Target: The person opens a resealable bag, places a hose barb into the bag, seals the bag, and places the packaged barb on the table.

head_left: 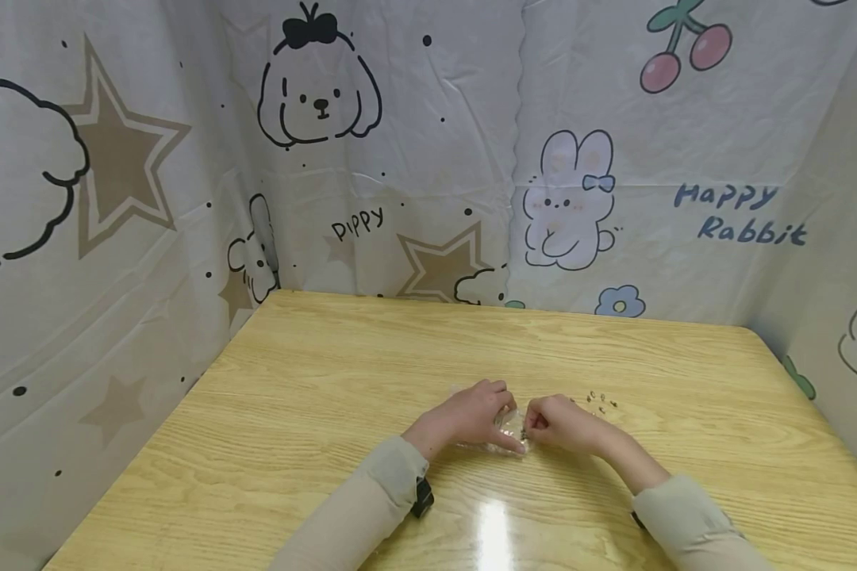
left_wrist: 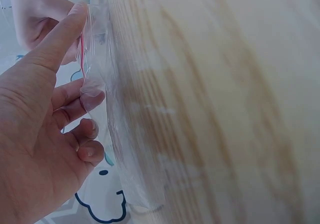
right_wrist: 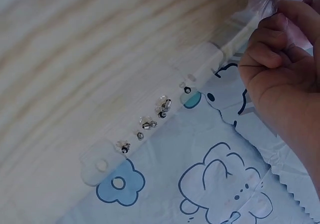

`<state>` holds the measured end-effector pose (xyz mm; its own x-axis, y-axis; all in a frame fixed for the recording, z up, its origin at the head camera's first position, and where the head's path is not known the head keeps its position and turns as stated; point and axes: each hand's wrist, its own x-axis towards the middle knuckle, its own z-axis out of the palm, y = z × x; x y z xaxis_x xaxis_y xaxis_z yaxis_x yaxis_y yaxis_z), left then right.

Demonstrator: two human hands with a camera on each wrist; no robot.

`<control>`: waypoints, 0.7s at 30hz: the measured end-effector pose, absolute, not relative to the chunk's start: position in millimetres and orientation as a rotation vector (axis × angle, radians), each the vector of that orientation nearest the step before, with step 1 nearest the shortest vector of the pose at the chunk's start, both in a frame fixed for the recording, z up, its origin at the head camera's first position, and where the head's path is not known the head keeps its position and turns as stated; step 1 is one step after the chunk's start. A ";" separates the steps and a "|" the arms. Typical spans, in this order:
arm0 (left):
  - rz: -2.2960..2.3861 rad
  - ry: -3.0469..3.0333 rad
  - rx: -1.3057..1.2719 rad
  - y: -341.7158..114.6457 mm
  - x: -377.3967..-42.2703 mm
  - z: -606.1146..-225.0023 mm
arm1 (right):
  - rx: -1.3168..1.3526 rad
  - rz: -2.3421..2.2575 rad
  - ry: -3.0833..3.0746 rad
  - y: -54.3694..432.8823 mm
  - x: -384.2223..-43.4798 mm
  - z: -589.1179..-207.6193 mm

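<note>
A clear plastic zip bag [head_left: 510, 424] with a red line along its mouth lies on the table. My left hand [head_left: 474, 416] grips it, thumb at the near side and fingers at the far side. In the left wrist view the bag [left_wrist: 95, 59] is seen edge-on beside the left hand [left_wrist: 45, 109]. My right hand [head_left: 560, 424] has its fingers curled and its fingertips pinched at the bag's mouth. A tiny dark metallic piece shows at those fingertips, partly hidden. The right wrist view has the right hand [right_wrist: 285, 59] touching the bag's edge.
Several small silvery metal pieces [head_left: 602, 398] lie scattered on the table just beyond the right hand; the right wrist view shows the metal pieces [right_wrist: 149, 125] closer. The wood-grain table [head_left: 314, 381] meets a printed cloth [head_left: 443, 159] at the back and sides.
</note>
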<state>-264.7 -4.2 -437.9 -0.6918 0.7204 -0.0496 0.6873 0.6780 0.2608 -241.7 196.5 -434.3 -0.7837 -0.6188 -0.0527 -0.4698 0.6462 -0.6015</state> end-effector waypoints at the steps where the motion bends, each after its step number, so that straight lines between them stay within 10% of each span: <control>1: 0.336 2.739 1.156 -4.2 -264.7 -438.0 | -0.882 -0.846 2.617 196.7 -241.7 -434.2; 21: 0.294 2.748 1.153 -2.5 -263.8 -436.2 | -0.610 -0.891 2.820 248.8 -239.3 -426.8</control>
<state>-263.8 -2.5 -436.2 -0.6942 0.7173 -0.0593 0.6886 0.6858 0.2355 -239.3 248.8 -426.8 -0.9114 -0.4116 0.0053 -0.3399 0.7452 -0.5737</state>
